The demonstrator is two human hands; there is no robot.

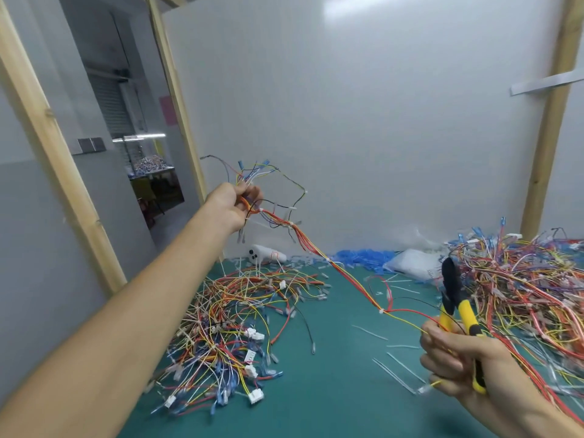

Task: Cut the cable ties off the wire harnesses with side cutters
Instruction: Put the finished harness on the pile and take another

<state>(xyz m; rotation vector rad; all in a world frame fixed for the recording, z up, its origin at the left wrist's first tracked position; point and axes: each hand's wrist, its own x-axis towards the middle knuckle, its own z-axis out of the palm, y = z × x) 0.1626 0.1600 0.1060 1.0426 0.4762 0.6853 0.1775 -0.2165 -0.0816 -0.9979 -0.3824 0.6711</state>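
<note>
My left hand [232, 207], stretched up and to the left, grips one end of a wire harness [319, 252]. The harness runs taut, down and to the right, to my right hand [458, 361]. Red, orange and yellow wires in it are bound by small white cable ties [381, 310]. My right hand grips the yellow handles of the side cutters [456, 298] and pinches the harness's lower yellow wire with them. The black jaws point up, a little to the right of the harness, touching no tie.
A green mat [331, 374] covers the table. One heap of loose wires [234, 327] lies left of centre, and a larger tangle [521, 295] lies at the right. Cut white ties [398, 371] are scattered between. Blue terminals and a plastic bag [414, 263] sit against the white wall.
</note>
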